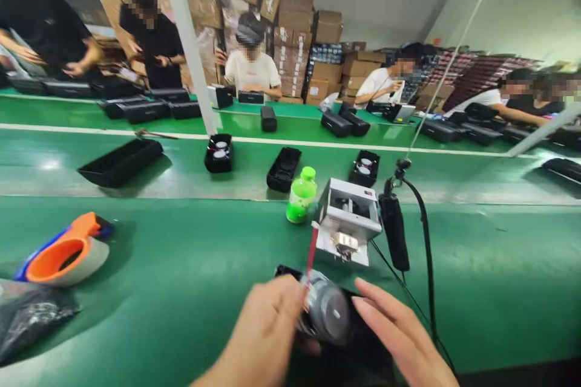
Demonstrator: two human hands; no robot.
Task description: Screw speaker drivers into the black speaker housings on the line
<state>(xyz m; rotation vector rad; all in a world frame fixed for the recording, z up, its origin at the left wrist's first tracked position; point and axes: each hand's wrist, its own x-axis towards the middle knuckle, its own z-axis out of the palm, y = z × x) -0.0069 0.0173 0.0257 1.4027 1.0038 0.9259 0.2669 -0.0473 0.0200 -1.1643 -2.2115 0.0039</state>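
My left hand is closed on the near left side of a round grey speaker driver, blurred by motion. A thin red strip rises from beside its fingertips, perhaps a wire. Beneath the driver lies a black housing, partly hidden by my hands. On the other side, my right hand has its fingers stretched out and holds nothing; its fingertips are close to the driver's right edge, and whether they touch it I cannot tell. Just beyond stands a white screw feeder box.
A green-capped bottle stands left of the feeder. A black electric screwdriver hangs at right with its cable. An orange and blue tape dispenser sits left by a plastic bag. Black speaker housings line the belt; several people work beyond.
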